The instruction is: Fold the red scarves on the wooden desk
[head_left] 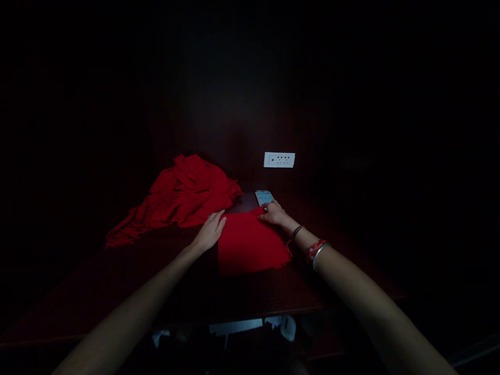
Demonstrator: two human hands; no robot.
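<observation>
A red fringed cloth [250, 245], folded into a flat rectangle, lies on a dark wooden surface between my hands. My left hand [211, 230] rests along its far left corner with the fingers stretched out; a ring shows on one finger. At the far right corner, the thumb and fingers of my right hand [274, 214] are closed on the cloth's edge. Loose threads hang from the cloth's right side. Behind my left hand, a crumpled red scarf [191, 190] with fringed ends sits in a heap.
Just beyond my right hand lies a phone [264, 197] with a lit screen. A white socket panel [279, 160] is set in the dark back wall. Below the dark surface's front edge [187, 322], pale objects [288, 328] show dimly. Much of the surroundings is in darkness.
</observation>
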